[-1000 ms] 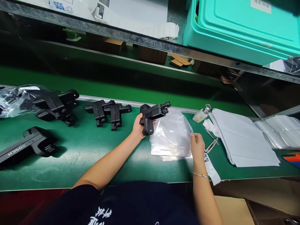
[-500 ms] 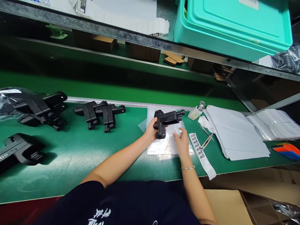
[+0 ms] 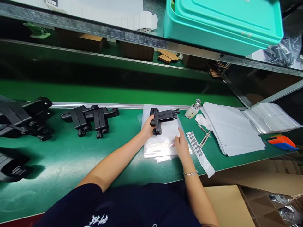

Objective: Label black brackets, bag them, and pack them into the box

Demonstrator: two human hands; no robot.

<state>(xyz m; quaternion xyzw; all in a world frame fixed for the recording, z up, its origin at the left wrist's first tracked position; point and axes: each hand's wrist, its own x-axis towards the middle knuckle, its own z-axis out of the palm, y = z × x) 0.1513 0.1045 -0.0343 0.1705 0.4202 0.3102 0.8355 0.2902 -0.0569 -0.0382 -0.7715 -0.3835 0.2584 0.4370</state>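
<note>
Currently the left hand (image 3: 147,127) grips a black plastic part (image 3: 163,116) above the clear bags (image 3: 153,150), while the right hand (image 3: 182,146), near the label strip (image 3: 197,148), hovers at their right side, partly curled; whether it pinches a bag I cannot tell

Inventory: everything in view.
Held part: 1, black, centre
Middle parts: 2, black, bench, left
Outer parts: count unclear, black, left edge
Clear bags: stack, transparent, beneath held part
Label strip: 1, white, right of clear bags
Bottle: 1, whitish, behind label strip
Metal tools: count unclear, silver, beside label strip
Sheets: stack, white, right
Wad: 1, white, beside sheets
Sleeves: stack, clear, far right
Flat plastic: count unclear, orange and blue, right
Container: 1, teal, shelf
Cardboard: pieces, brown, under shelf
Left hand: 1, gripping held part
Right hand: 1, over clear bags
</note>
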